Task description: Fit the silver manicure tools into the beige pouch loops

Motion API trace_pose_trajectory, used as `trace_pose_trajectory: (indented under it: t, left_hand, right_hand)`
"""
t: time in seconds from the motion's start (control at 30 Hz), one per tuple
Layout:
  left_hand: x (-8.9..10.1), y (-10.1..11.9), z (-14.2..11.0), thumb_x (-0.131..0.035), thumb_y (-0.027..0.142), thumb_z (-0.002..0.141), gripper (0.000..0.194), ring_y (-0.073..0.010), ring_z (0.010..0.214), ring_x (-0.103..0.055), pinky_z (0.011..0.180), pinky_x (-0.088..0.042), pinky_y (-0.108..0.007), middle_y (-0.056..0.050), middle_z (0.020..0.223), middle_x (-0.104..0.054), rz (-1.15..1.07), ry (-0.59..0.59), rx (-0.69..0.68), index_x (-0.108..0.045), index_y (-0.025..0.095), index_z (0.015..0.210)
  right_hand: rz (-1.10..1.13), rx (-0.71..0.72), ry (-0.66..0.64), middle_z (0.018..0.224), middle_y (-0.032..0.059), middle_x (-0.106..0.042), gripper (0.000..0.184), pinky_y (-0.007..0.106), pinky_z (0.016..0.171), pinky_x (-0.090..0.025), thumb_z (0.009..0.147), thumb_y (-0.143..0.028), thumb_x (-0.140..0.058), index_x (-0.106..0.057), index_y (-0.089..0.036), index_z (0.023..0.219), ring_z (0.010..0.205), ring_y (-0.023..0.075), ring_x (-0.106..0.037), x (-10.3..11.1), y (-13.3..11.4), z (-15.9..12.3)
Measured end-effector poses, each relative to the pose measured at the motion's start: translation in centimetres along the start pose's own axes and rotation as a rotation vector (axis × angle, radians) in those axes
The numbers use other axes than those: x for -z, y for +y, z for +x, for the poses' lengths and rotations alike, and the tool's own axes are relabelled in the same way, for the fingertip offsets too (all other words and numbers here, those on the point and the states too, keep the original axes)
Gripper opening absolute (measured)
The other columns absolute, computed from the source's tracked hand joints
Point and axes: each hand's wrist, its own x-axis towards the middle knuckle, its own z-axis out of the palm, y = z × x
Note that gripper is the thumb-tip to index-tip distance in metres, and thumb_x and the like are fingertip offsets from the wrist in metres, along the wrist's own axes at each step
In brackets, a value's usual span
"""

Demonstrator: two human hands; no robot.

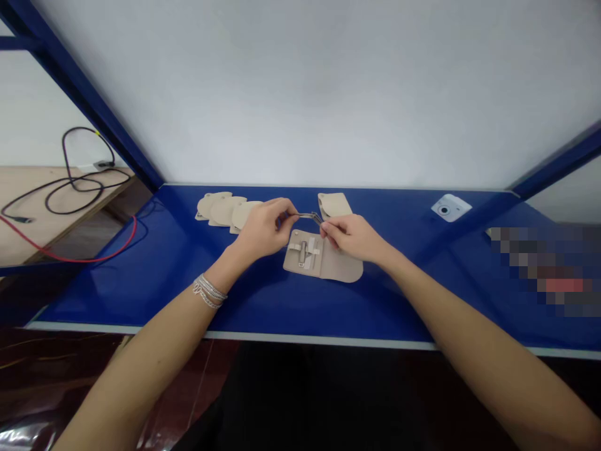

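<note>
You seem to be in a workshop, though an office workroom is possible: your blue table (pixel 263 307) has blue beams (pixel 83 95) around a plain wall (pixel 319 94), matching pouches (pixel 220 210) overlap in a row, and a wooden table (pixel 28 185) nearby carries loose cables (pixel 79 260).

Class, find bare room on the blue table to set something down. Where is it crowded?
Bare: the blue table between the open case and the front edge; also between the right grip and the white device. Crowded: the centre, where the left grip joins the right on a metal tool, and back-left, under overlapping closed cases.
</note>
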Motion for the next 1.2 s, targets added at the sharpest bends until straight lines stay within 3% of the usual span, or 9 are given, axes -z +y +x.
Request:
trace_pose_trajectory:
  t: [0.07,0.27,0.5,0.77,0.93,1.2]
  left_hand:
    - [0.2,-0.4,0.0,-0.057,0.015,0.083,0.006,-0.0098,0.058,-0.048,0.057,-0.038,-0.024,-0.001,0.070,-0.059,0.064,-0.040,-0.072,-0.060,0.015,0.078]
    - [0.6,0.0,-0.1,-0.051,0.013,0.086,0.010,-0.0104,0.058,-0.044,0.056,-0.036,-0.024,-0.002,0.072,-0.055,0.151,-0.059,-0.176,-0.053,0.015,0.077]
    - [-1.4,0.7,-0.7,-0.045,0.015,0.089,0.016,-0.0129,0.062,-0.048,0.057,-0.038,-0.025,-0.004,0.074,-0.054,0.264,-0.060,-0.284,-0.051,0.016,0.074]
    - [-2.2,0.6,-0.9,-0.047,0.019,0.090,0.019,-0.0128,0.060,-0.055,0.056,-0.044,-0.024,-0.007,0.072,-0.061,0.253,-0.014,-0.271,-0.058,0.013,0.076]
    - [-2.2,0.9,-0.9,-0.048,0.018,0.089,0.020,-0.0131,0.062,-0.059,0.058,-0.048,-0.024,-0.008,0.077,-0.066,0.245,-0.018,-0.283,-0.064,0.011,0.077]
    - [-1.5,0.6,-0.7,-0.048,0.018,0.090,0.024,-0.0170,0.079,-0.067,0.070,-0.053,-0.028,-0.010,0.093,-0.071,0.201,-0.137,-0.256,-0.071,0.013,0.093]
  right_hand:
    - [0.076,-0.075,-0.078,0.052,0.0001,-0.055,0.035,0.025,0.055,-0.040,0.090,-0.040,-0.050,-0.062,-0.014,0.070,0.047,0.0100,-0.049,0.2,0.0,-0.1]
    - [0.588,-0.220,-0.209,0.059,0.0011,-0.056,0.037,0.022,0.049,-0.041,0.084,-0.047,-0.063,-0.064,-0.012,0.073,0.047,0.0074,-0.049,-0.6,0.1,-0.3]
    - [0.919,-0.215,-0.089,0.068,0.0056,-0.065,0.043,0.024,0.053,-0.052,0.065,-0.048,-0.082,-0.068,-0.010,0.077,0.056,0.0118,-0.061,-2.2,-0.5,-0.2]
    - [0.841,-0.135,0.088,0.065,0.0043,-0.064,0.045,0.025,0.054,-0.053,0.062,-0.054,-0.081,-0.067,-0.011,0.069,0.054,0.0112,-0.060,-3.0,-0.6,0.0]
    - [0.808,-0.122,0.078,0.066,0.0042,-0.065,0.043,0.025,0.056,-0.053,0.065,-0.054,-0.079,-0.068,-0.013,0.069,0.056,0.0120,-0.061,-2.8,-0.5,0.0]
    - [0.682,-0.072,0.145,0.066,0.0052,-0.065,0.045,0.027,0.058,-0.054,0.065,-0.057,-0.077,-0.068,-0.013,0.068,0.057,0.0135,-0.061,-2.6,-0.4,0.0]
